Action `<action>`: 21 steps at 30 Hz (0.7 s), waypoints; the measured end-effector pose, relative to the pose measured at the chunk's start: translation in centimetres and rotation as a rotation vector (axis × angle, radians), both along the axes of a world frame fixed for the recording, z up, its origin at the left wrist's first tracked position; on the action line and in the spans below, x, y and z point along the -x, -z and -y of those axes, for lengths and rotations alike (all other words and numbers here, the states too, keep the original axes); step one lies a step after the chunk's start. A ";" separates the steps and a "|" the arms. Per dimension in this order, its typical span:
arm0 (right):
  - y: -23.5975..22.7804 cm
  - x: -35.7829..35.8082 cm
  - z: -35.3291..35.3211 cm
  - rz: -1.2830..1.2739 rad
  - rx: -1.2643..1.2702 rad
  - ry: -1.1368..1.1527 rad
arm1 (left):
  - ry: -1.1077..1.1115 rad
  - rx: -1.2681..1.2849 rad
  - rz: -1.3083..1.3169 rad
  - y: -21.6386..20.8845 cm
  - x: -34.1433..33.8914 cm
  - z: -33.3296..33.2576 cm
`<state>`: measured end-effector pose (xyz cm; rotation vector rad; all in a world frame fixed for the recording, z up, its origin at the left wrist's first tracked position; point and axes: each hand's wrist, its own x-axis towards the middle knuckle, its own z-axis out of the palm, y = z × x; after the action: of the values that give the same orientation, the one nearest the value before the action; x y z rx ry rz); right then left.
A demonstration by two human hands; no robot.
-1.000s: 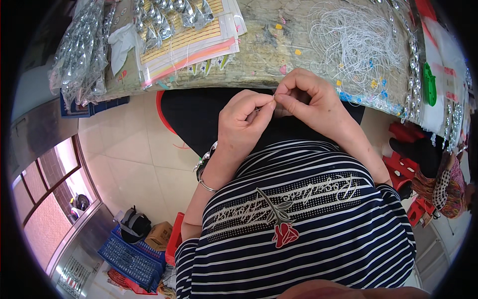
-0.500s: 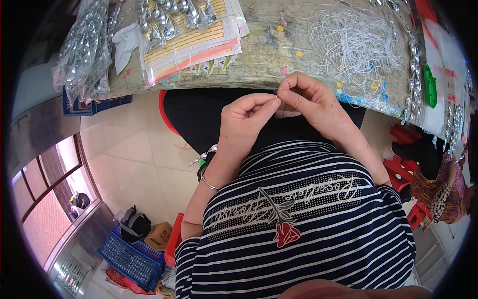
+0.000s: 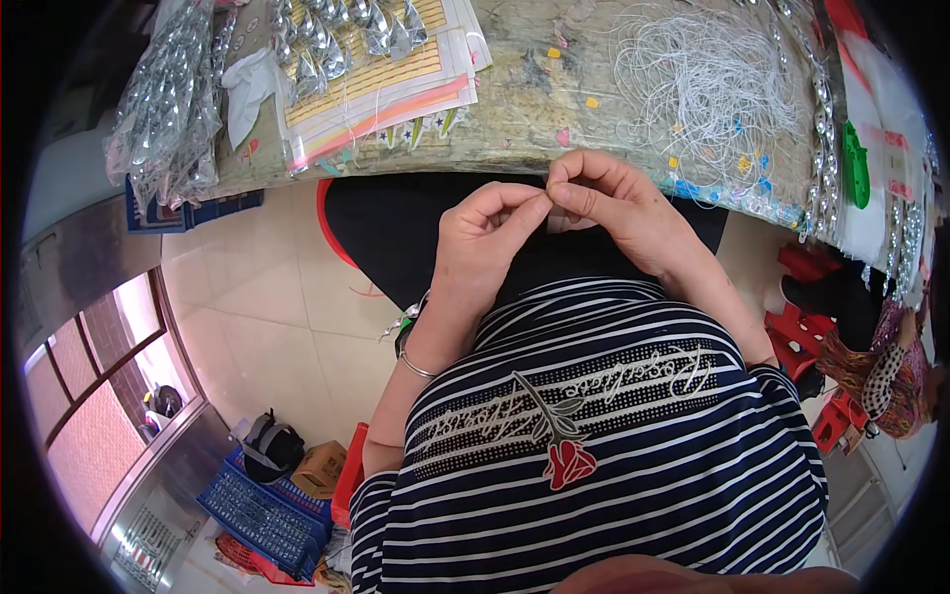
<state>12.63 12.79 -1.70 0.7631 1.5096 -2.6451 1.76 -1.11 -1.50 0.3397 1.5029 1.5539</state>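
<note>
Both hands meet fingertip to fingertip just off the table's near edge, above my lap. My left hand [image 3: 487, 234] pinches with thumb and forefinger. Against it, my right hand [image 3: 616, 206] also pinches, its other fingers curled. Whatever lies between the fingertips is too small to make out. Beyond my right hand, a loose tangle of white string [image 3: 708, 84] is spread on the table [image 3: 524, 119]. Silver twisted strips [image 3: 332, 45] rest on a stack of patterned sheets [image 3: 435, 69] at the far left.
A plastic-wrapped bundle of silver twists [image 3: 168, 109] hangs over the table's left end. At the right lie a green cutter [image 3: 855, 163] and more silver strands [image 3: 823, 129]. Blue crates [image 3: 262, 515] and a cardboard box [image 3: 319, 468] stand on the floor, lower left. Another person [image 3: 881, 376] is at the right.
Both hands stay pinched together, with only a very slight shift to the left and small finger movements. The things on the table have not moved.
</note>
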 end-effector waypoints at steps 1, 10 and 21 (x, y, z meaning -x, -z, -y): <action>0.0 0.0 0.0 0.007 -0.008 0.003 | -0.015 -0.007 -0.020 0.0 -0.1 -0.1; 0.2 0.0 -0.1 -0.050 0.045 0.020 | -0.044 0.014 -0.005 0.0 -0.3 -0.1; -2.2 -0.1 -2.0 -0.119 0.104 0.225 | 0.015 -0.022 -0.031 -0.3 -0.2 0.3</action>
<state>12.73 14.76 0.53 0.8268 1.3701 -2.9550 2.00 -1.44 -1.19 0.3889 1.5046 1.5606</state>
